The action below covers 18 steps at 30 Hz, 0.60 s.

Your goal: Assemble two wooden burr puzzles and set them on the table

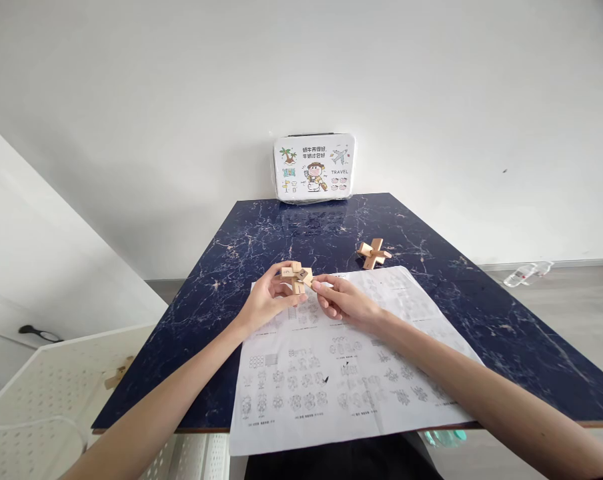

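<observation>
A small interlocking wooden puzzle point(298, 272) with numbers printed on its pale pieces is held above the paper sheet. My left hand point(267, 298) grips it from the left, with the thumb low and the fingers curled behind. From the other side, my right hand point(345, 299) pinches the end of a piece on the puzzle's right, its remaining fingers curled in. Under both hands lies a white instruction sheet point(311, 373) printed with line diagrams. Another crossed wooden puzzle point(374, 252) rests on the table beyond my right hand.
The blue marble-patterned table point(221, 247) ends at a wall, where a white cartoon case point(314, 167) stands upright. The sheet hangs over the front edge. At lower left is a white perforated surface point(41, 387) with wooden pieces point(115, 379). A plastic bottle point(527, 273) lies on the floor at right.
</observation>
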Each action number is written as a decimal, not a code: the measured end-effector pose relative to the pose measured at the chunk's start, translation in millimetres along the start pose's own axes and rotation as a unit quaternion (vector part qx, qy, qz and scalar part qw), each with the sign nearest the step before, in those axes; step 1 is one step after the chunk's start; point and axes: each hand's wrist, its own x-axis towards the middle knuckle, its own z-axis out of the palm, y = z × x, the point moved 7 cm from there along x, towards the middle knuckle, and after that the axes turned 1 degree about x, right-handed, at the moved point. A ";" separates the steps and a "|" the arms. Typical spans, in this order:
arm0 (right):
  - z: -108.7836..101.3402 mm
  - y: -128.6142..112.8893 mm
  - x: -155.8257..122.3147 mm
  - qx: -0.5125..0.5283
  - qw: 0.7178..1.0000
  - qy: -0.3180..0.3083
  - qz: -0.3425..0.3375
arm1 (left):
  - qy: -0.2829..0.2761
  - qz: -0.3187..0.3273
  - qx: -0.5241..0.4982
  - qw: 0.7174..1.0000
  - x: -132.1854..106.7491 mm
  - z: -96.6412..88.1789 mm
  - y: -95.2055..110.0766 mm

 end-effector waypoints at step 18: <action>13.8 -10.0 -2.3 -0.012 0.997 -0.067 -0.025 | -0.013 0.038 0.124 0.991 -6.3 8.2 8.2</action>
